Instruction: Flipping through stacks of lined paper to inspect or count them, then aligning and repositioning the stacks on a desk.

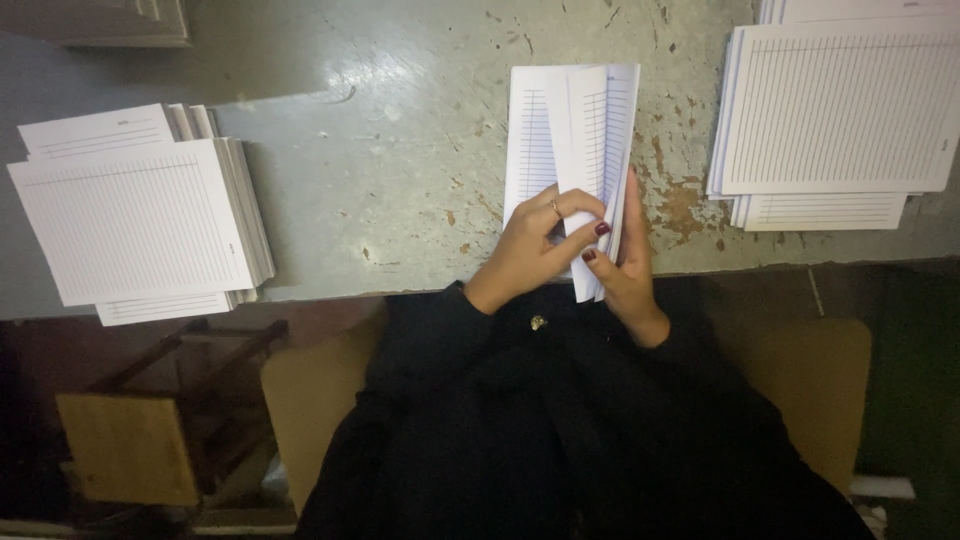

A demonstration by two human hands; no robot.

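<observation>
The head view looks straight down on three lots of lined white paper: one folded bundle of lined sheets (570,130) in the middle, one offset stack on the left (135,220) and one offset stack on the right (840,110). Each side stack shows layers shifted against each other; the sheets in them are too many and too thin to count.

Two hands work the middle bundle at its near end. The left hand (530,250) lies on top with fingers curled, a ring on one finger, its grip closed with dark-painted fingertips pinching the folded edge. The right hand (630,265) stands on edge along the bundle's right side, fingers straight and pointing away from the body, its grip pressed flat against the paper with the thumb tucked in to meet the fold. The bundle rests on the desk (400,170), its far end fanned slightly open, well apart from both stacks.

The desk is grey-green with worn, chipped paint and rusty patches. Below its edge are dark sleeves and clothing, a tan chair seat (810,390) and a wooden stool (140,440) on a dim floor.
</observation>
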